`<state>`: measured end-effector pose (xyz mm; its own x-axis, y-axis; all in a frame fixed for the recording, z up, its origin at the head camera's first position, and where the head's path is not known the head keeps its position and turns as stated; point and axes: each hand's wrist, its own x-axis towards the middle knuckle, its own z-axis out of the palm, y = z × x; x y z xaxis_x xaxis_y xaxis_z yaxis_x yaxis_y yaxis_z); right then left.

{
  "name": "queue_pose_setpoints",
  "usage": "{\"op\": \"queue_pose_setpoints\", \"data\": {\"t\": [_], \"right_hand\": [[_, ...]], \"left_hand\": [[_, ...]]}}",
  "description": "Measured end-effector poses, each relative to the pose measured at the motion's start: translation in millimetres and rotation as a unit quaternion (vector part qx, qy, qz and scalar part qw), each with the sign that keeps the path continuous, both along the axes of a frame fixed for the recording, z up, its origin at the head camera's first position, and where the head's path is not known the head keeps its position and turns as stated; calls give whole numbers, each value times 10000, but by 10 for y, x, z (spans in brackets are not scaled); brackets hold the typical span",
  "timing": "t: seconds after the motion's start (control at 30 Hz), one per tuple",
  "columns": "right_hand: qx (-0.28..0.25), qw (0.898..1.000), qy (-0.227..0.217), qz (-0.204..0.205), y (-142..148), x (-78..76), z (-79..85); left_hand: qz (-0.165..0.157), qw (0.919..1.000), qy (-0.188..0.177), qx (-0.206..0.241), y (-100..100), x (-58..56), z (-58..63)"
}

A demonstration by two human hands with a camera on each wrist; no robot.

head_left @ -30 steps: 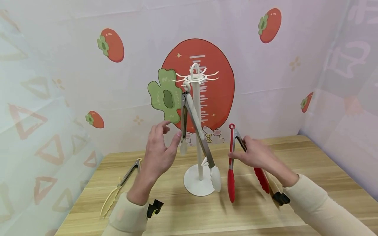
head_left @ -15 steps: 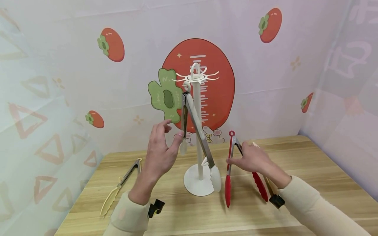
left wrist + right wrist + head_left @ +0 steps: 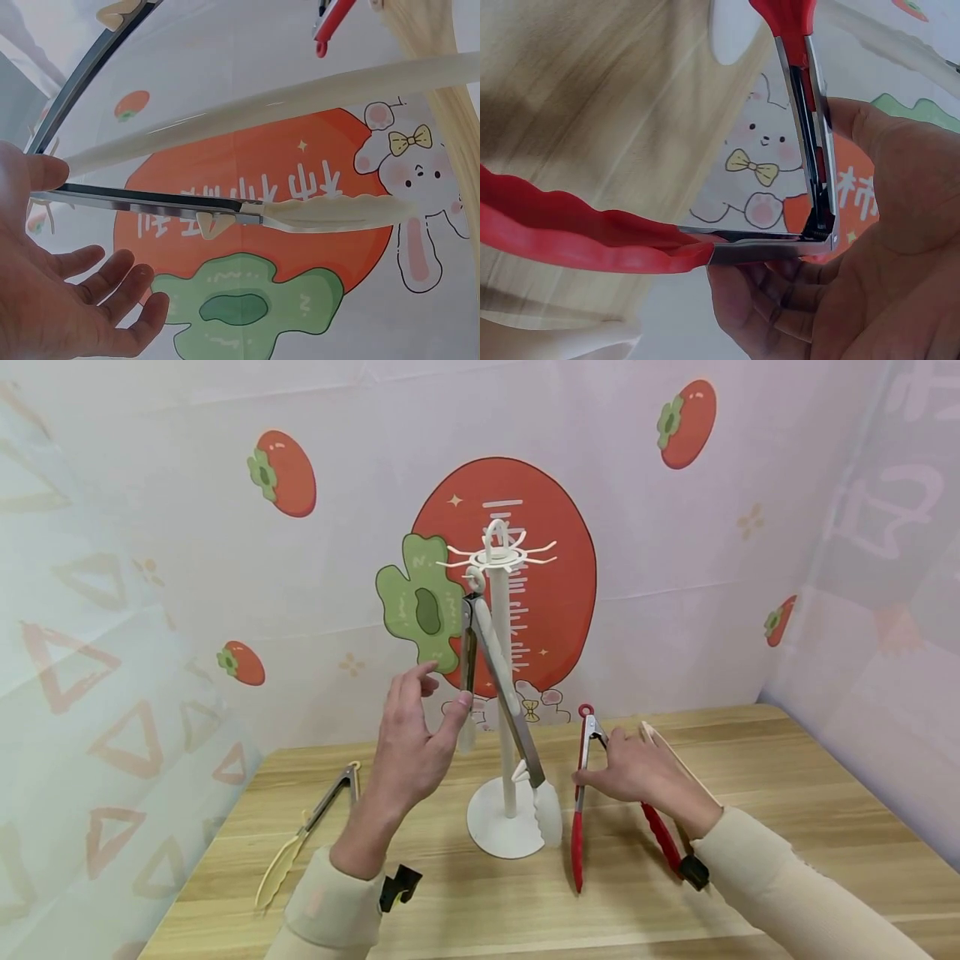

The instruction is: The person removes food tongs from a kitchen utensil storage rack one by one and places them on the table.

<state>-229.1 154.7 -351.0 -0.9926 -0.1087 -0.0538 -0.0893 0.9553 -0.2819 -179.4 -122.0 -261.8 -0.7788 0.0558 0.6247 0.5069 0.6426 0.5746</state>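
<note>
White-tipped tongs [image 3: 504,672] hang by their ring from a hook of a white rack [image 3: 501,618], their arms spread apart. Beside them, on the left, is my left hand [image 3: 412,735], its fingers loosely spread and its thumb at the nearer arm; whether it touches is unclear. In the left wrist view nothing lies between those fingers [image 3: 112,292]. My right hand [image 3: 637,768] holds red tongs [image 3: 577,852] low over the table, right of the rack, thumb on one arm and fingers at the other. In the right wrist view the red tongs [image 3: 592,232] stand wide apart.
Cream tongs [image 3: 279,868] lie on the wooden table [image 3: 465,910] at the left. Another cream item [image 3: 675,756] lies behind my right hand, mostly hidden. The round rack base [image 3: 491,839] stands mid-table, with bare hooks [image 3: 543,550] on top. A patterned cloth wall closes the back.
My right hand has come down and slightly left with the red tongs. My left hand has shifted slightly right, its thumb nearer the hanging tongs.
</note>
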Motion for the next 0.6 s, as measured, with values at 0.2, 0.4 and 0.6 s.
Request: {"op": "queue_pose_setpoints", "data": {"t": [0.2,0.4,0.6], "right_hand": [[73,9999,-65,-32,-3,-21,-49],[-23,9997,-217,-50,-18,-21,-100],[113,9994,-323,0,-20,-17,-138]], "left_hand": [[-7,10000,-29,-7,6,-7,-3],[-55,10000,-7,58,18,-4,20],[-60,9999,-74,107,22,4,22]]}}
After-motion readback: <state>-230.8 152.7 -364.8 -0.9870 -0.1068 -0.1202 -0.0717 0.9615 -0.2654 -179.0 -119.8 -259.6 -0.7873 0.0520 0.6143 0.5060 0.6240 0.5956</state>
